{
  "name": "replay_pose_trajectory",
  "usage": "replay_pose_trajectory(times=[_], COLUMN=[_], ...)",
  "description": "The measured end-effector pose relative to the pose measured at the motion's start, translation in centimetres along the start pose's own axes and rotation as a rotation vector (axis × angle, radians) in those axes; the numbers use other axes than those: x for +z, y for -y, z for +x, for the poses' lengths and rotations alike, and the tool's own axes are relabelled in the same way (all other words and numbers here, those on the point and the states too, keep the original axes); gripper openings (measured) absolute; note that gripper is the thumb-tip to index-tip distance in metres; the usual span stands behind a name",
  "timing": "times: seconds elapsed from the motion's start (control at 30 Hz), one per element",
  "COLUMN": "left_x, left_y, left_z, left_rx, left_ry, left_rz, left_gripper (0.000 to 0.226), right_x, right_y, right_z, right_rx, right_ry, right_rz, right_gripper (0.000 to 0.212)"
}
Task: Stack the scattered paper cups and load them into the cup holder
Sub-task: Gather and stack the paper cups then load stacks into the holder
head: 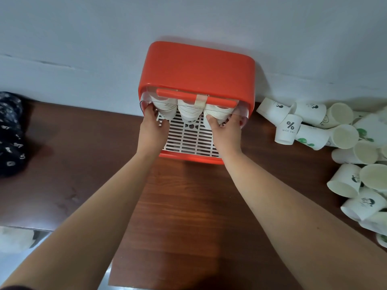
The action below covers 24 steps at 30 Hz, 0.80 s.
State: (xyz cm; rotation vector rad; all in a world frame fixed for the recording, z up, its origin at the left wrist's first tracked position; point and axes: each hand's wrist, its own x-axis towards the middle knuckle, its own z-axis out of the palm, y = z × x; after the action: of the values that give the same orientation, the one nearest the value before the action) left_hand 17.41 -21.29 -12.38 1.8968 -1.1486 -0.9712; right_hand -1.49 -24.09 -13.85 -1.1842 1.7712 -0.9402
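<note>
An orange cup holder (pixel 196 68) stands against the wall, with a clear flip door (pixel 146 99) and a white slatted tray (pixel 190 141) at its base. Three stacks of white paper cups (pixel 188 111) sit side by side inside it. My left hand (pixel 151 130) reaches to the left stack, its fingers against the cups and the door's lower edge. Over at the other side, my right hand (pixel 225 130) curls its fingers round the right stack (pixel 217 115). Several loose paper cups (pixel 326 130) with printed designs lie scattered on the table to the right.
The brown wooden table (pixel 184 206) runs up to a pale wall (pixel 125 28). A dark patterned cloth (pixel 10 132) lies at the left edge. The table's near-left corner drops off to a light floor (pixel 18 237).
</note>
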Motion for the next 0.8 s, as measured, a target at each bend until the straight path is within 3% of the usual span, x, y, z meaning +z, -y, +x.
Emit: replay_pose_trajectory(times=[0.3, 0.4, 0.5, 0.8], left_x=[-0.6, -1.0, -0.9, 5.2], left_y=[-0.2, -0.6, -0.6, -4.2], left_z=[-0.9, -2.2, -3.8, -9.0], left_rx=[0.016, 0.032, 0.038, 0.266], left_ry=[0.053, 0.023, 0.016, 0.399], left_rz=[0.016, 0.033, 0.097, 0.179], left_gripper=[0.056, 0.054, 0.037, 0.011], right_x=[-0.5, -2.3, -5.9, -21.1], right_y=[0.1, 1.5, 2.3, -2.0], right_z=[-0.3, -2.7, -6.0, -7.1], right_rx=[0.026, 0.014, 0.000, -0.102], right_ry=[0.014, 0.105, 0.206, -0.062], right_rz=[-0.092, -0.193, -0.273, -0.585], right_gripper=[0.084, 0.063, 0.042, 0.039])
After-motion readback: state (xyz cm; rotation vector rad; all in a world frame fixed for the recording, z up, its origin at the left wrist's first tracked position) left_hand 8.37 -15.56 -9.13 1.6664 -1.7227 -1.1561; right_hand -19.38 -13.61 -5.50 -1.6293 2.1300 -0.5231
